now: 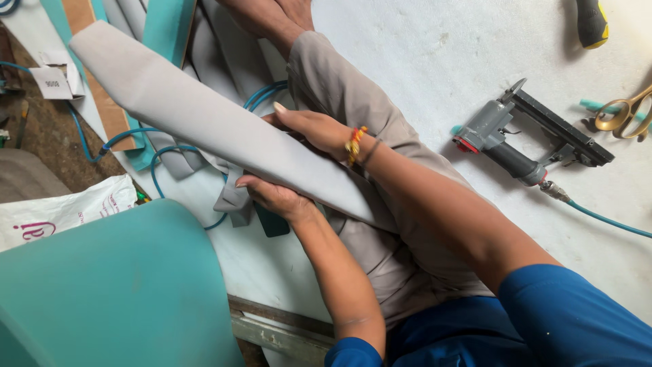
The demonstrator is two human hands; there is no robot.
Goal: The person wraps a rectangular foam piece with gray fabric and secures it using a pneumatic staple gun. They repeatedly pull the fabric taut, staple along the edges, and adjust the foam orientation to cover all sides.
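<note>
Head view: a long grey padded strip (204,119) was laid slantwise across the lap, gripped from beneath by the left hand (272,197) with curled fingers and pressed from above by the right hand (309,126), fingers together.

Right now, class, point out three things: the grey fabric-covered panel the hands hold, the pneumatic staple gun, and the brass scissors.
grey fabric-covered panel (183,109), head view, middle of its upper face.
pneumatic staple gun (506,146), head view, grey body near the handle.
brass scissors (621,114), head view, on a handle loop.

Staple gun (526,139) right, w/ scissors (625,114).
</note>
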